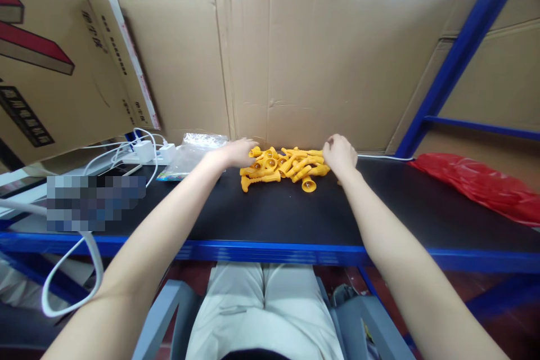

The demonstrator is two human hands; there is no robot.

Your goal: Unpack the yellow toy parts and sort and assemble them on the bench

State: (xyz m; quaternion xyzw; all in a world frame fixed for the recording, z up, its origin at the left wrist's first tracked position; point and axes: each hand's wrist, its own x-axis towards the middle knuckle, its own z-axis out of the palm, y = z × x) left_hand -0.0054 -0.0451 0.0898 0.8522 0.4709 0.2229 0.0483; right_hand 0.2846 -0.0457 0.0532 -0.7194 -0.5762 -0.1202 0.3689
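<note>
A heap of yellow plastic pieces [291, 166] lies on the black tabletop between my hands. Some are ribbed or branching sticks, and several have flared, cup-like ends; one flared end faces the front edge. My left hand [240, 153] rests against the heap's left end, palm down with its fingers stretched along the back. At the other end, my right hand [340, 156] touches the pieces with its knuckles bent. The fingertips of my right hand are hidden behind the hand, so I cannot see whether they grip a piece. A small yellow bit shows beside my right wrist.
Left of the heap lies a clear plastic bag [185, 154], near white chargers [144, 151] and looped cables. A red plastic bag [476, 183] lies at right. Cardboard panels [329, 67] stand along the back, and a blue rail [270, 252] edges the table [274, 222].
</note>
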